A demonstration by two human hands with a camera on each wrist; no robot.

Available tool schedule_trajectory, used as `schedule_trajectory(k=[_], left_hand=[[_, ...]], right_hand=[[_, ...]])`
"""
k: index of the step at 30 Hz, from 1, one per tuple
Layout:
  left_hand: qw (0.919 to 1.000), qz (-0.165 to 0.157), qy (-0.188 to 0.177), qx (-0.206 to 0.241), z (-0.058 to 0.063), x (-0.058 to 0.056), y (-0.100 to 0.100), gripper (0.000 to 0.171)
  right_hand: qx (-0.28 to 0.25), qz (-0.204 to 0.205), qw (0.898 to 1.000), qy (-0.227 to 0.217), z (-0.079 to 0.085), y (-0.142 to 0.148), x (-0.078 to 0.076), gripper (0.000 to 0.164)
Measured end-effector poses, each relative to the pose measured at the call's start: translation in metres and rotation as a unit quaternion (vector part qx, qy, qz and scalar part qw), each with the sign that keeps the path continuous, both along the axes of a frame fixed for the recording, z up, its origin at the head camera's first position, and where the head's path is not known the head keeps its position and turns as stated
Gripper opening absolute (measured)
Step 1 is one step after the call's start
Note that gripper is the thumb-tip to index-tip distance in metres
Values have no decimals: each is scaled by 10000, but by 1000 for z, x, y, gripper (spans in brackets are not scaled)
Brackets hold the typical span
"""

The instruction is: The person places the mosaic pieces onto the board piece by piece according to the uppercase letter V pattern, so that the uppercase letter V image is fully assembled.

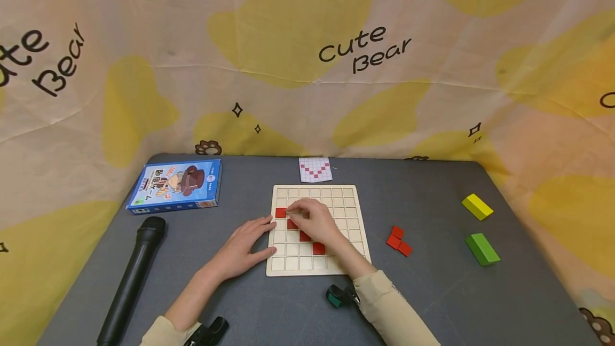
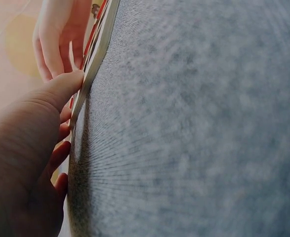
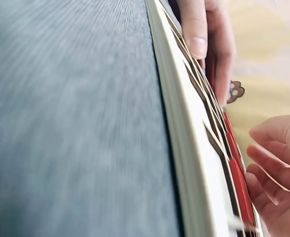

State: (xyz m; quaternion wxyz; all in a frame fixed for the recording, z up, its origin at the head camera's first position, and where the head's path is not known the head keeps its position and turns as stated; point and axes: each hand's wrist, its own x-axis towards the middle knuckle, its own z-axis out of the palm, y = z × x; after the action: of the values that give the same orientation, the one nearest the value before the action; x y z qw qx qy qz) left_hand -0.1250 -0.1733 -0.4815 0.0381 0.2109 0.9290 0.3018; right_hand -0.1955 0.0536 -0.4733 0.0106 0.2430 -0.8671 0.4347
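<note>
A pale wooden grid board lies on the table, with several red square tiles in its cells along a slanting line. My left hand rests at the board's left edge, thumb and fingers spread and fairly straight. In the left wrist view the thumb touches the rim. Over the upper left part of the board is my right hand, its fingers loosely bent close to the red tiles at the upper end of the line. The right wrist view shows nothing between the thumb and fingers of this hand.
Three loose red tiles lie right of the board. Farther right are a yellow block and a green block. A pattern card lies behind the board. At left are a blue box and a black microphone.
</note>
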Motion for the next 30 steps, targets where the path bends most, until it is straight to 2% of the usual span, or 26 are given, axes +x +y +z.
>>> schedule_trajectory(k=[6, 14, 25, 30], left_hand=[[10000, 36, -13, -28, -1, -1, 0, 64], [10000, 62, 7, -9, 0, 0, 0, 65], [9999, 53, 117, 9, -1, 0, 1, 64], [9997, 14, 223, 19, -3, 0, 2, 62]], right_hand=[[-231, -402, 9987, -188, 4, 27, 3, 13], [-165, -690, 9964, -455, 7, 76, 9, 13], [278, -995, 9946, 18, 7, 143, 21, 13], [515, -1247, 9908, 31, 6, 170, 29, 13]])
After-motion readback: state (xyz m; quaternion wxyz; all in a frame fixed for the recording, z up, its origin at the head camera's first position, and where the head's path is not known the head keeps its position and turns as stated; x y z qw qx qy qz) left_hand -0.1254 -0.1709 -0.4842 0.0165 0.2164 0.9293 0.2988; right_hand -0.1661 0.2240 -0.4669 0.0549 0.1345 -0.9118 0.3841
